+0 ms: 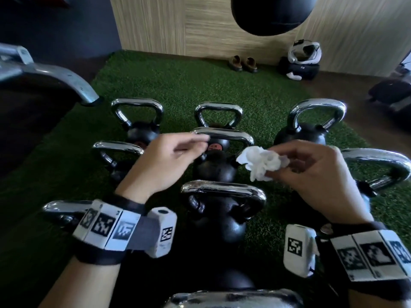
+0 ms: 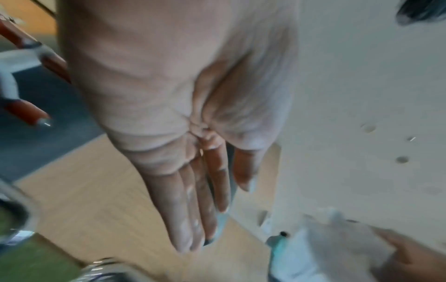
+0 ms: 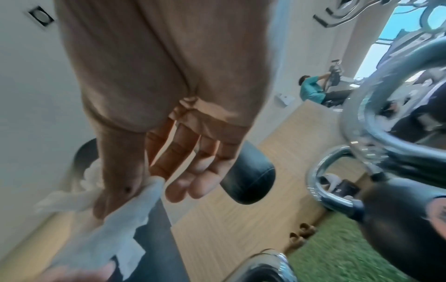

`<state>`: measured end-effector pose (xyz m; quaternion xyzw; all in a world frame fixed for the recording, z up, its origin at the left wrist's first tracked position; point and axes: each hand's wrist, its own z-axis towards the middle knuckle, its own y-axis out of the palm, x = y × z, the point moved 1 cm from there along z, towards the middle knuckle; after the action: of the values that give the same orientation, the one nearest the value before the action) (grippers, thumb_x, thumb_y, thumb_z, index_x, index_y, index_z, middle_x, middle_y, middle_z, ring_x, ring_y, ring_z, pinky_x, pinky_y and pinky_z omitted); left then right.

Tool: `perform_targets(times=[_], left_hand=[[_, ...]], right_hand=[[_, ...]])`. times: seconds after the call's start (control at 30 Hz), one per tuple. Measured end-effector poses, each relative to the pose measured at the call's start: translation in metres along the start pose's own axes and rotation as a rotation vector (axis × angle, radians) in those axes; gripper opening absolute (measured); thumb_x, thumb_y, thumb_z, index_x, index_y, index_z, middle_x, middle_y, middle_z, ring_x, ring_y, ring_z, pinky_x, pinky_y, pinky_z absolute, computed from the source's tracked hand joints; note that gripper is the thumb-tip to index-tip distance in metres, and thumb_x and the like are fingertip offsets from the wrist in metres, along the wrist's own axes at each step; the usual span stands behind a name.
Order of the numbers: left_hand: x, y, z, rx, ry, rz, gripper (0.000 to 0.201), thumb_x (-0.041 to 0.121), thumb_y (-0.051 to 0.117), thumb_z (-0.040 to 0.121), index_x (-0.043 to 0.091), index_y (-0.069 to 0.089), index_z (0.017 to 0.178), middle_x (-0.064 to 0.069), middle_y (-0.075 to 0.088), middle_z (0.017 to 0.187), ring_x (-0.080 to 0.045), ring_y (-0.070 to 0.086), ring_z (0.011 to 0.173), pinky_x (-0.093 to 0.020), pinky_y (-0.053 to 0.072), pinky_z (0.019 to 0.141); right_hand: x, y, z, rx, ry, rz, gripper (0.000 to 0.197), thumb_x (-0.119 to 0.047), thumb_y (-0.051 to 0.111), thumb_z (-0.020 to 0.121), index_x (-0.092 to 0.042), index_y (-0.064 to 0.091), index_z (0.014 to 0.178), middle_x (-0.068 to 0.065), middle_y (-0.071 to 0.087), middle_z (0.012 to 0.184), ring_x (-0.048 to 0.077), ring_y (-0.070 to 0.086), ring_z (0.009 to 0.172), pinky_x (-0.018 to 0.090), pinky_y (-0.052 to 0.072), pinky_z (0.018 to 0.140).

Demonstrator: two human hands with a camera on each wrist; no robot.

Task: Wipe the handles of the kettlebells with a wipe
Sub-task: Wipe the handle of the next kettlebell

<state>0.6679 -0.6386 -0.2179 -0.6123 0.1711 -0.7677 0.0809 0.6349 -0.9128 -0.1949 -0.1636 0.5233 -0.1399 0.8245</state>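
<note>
Several black kettlebells with chrome handles stand in rows on green turf [image 1: 178, 85]. My right hand [image 1: 287, 167] pinches a crumpled white wipe [image 1: 260, 163] between thumb and forefinger, above the gap between the middle and right rows. In the right wrist view the wipe [image 3: 115, 229] hangs from that pinch while the other fingers stay loose. My left hand [image 1: 200, 144] hovers empty with straight fingers in front of the middle kettlebell's handle [image 1: 229, 134], a little left of the wipe. Its flat fingers [image 2: 200, 200] show in the left wrist view. Another handle [image 1: 224, 190] lies below between my wrists.
A black punching bag [image 1: 273, 14] hangs at the top. A pair of shoes [image 1: 243, 63] and a headset on a dark bag [image 1: 303, 53] sit by the wooden wall. A grey machine frame [image 1: 55, 74] juts in at the left.
</note>
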Motion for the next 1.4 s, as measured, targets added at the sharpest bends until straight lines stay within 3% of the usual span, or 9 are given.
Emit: perform_targets(times=[0.17, 0.27, 0.43, 0.53, 0.7, 0.87, 0.97, 1.23, 1.4], left_hand=[[0.047, 0.029, 0.007, -0.304, -0.108, -0.163, 0.055, 0.051, 0.058, 0.086, 0.009, 0.075, 0.117, -0.007, 0.079, 0.108, -0.029, 0.075, 0.105, -0.046, 0.058, 0.1], [0.045, 0.032, 0.009, -0.302, -0.056, -0.248, 0.062, 0.044, 0.062, 0.085, -0.01, 0.072, 0.113, -0.01, 0.08, 0.097, -0.021, 0.076, 0.097, -0.04, 0.059, 0.098], [0.034, 0.027, 0.006, -0.275, -0.06, -0.278, 0.03, 0.023, 0.072, 0.091, 0.012, 0.077, 0.118, -0.019, 0.075, 0.115, -0.026, 0.072, 0.113, -0.034, 0.059, 0.098], [0.021, 0.018, -0.002, -0.185, 0.026, 0.011, 0.031, 0.028, 0.076, 0.092, 0.026, 0.076, 0.123, 0.012, 0.076, 0.119, -0.001, 0.067, 0.117, -0.031, 0.047, 0.111], [0.01, 0.029, -0.025, 0.057, 0.227, 0.32, 0.031, 0.023, 0.075, 0.094, 0.024, 0.074, 0.125, 0.021, 0.072, 0.116, 0.022, 0.06, 0.103, 0.002, 0.044, 0.08], [-0.009, 0.062, -0.037, -0.002, 0.394, 0.495, 0.028, 0.023, 0.073, 0.093, 0.018, 0.077, 0.121, 0.012, 0.074, 0.125, -0.001, 0.071, 0.108, -0.026, 0.059, 0.091], [-0.017, 0.057, -0.044, 0.057, 0.44, 0.474, 0.022, 0.018, 0.075, 0.093, 0.019, 0.08, 0.114, 0.017, 0.074, 0.122, 0.003, 0.069, 0.111, -0.024, 0.056, 0.097], [-0.039, 0.039, -0.058, 0.187, 0.464, 0.476, 0.032, 0.01, 0.076, 0.091, 0.012, 0.075, 0.123, 0.007, 0.073, 0.125, 0.002, 0.068, 0.116, -0.021, 0.054, 0.101], [-0.076, 0.026, -0.067, 0.359, 0.125, 0.128, 0.03, 0.018, 0.067, 0.095, 0.014, 0.072, 0.124, 0.007, 0.075, 0.119, -0.003, 0.072, 0.111, -0.017, 0.055, 0.096]], right_hand=[[-0.022, 0.021, 0.02, -0.012, -0.162, -0.045, 0.03, -0.017, 0.092, 0.068, -0.015, 0.069, 0.087, 0.0, 0.074, 0.078, 0.023, 0.07, 0.068, 0.04, 0.06, 0.066], [-0.022, 0.031, 0.025, 0.087, -0.244, -0.137, 0.029, -0.017, 0.09, 0.072, -0.013, 0.062, 0.08, -0.001, 0.066, 0.07, 0.02, 0.064, 0.061, 0.037, 0.055, 0.058], [-0.012, 0.033, 0.024, 0.069, -0.204, -0.152, 0.036, -0.015, 0.09, 0.067, -0.018, 0.059, 0.085, -0.003, 0.063, 0.064, 0.01, 0.054, 0.054, 0.025, 0.046, 0.053], [0.017, 0.019, 0.011, -0.074, -0.052, -0.056, 0.05, -0.021, 0.095, 0.066, -0.028, 0.061, 0.101, 0.001, 0.07, 0.076, 0.021, 0.061, 0.06, 0.031, 0.051, 0.059], [0.109, 0.009, -0.037, -0.204, 0.281, -0.007, 0.059, -0.003, 0.091, 0.067, -0.045, 0.066, 0.1, -0.002, 0.073, 0.093, 0.03, 0.07, 0.083, 0.03, 0.056, 0.071], [0.147, 0.054, -0.053, -0.335, 0.428, 0.039, 0.065, -0.048, 0.094, 0.053, -0.018, 0.075, 0.108, -0.007, 0.079, 0.103, 0.013, 0.073, 0.103, 0.031, 0.058, 0.093], [0.149, 0.073, -0.051, -0.302, 0.368, -0.015, 0.059, -0.065, 0.088, 0.058, -0.033, 0.078, 0.108, -0.008, 0.078, 0.106, 0.006, 0.071, 0.103, 0.035, 0.057, 0.097], [0.155, 0.08, -0.059, -0.231, 0.335, 0.091, 0.034, -0.037, 0.091, 0.07, -0.044, 0.077, 0.1, -0.013, 0.078, 0.102, 0.004, 0.072, 0.097, 0.027, 0.055, 0.091], [0.157, 0.081, -0.062, -0.207, 0.331, 0.081, 0.034, -0.035, 0.091, 0.072, -0.047, 0.076, 0.1, -0.013, 0.078, 0.096, 0.001, 0.071, 0.091, 0.021, 0.052, 0.084]])
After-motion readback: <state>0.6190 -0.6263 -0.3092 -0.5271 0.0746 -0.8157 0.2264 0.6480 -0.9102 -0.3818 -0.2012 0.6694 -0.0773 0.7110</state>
